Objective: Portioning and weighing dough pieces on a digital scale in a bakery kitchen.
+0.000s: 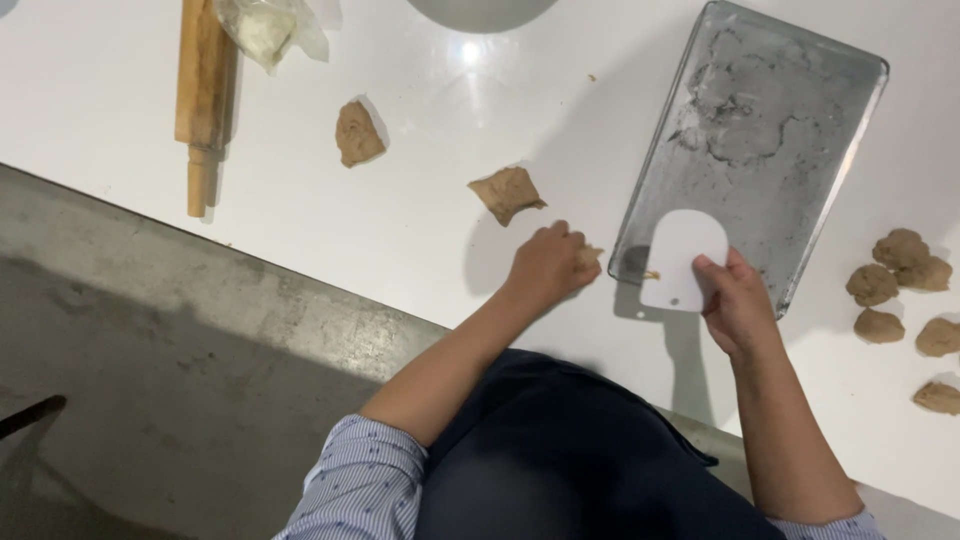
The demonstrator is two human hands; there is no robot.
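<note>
Dough is the material in hand, portioned from brown lumps on a white table [420, 230]. Noted largest to smallest.

Metal tray [760, 140]: far right of centre, lying flat, floured and smeared, nothing on it except where the scraper overlaps its near edge.

Rolling pin [203, 100]: far left, wooden, lying idle beside a plastic bag [268, 28] of something pale.

Scraper [683, 262]: white, rounded top, held upright-ish over the tray's near edge. My right hand [738, 305] grips it by its lower right corner, thumb on the face, fingers behind.

Dough lumps: one flattened slab [508, 192] just beyond my left hand, another [357, 132] further left. A cluster of small rounded pieces [898, 262] sits at the right edge, well apart from the tray.

My left hand [548, 265]: curled closed on a small dough bit [589, 256] that shows at the fingertips, resting on the table just left of the tray.

Judgement: the step looks like dividing, mid-way, since several pieces are done and two slabs remain uncut. Next move probably calls for setting the pinched bit down and bringing the scraper edge squarely down on the near slab, left hand steadying it clear of the blade.
</note>
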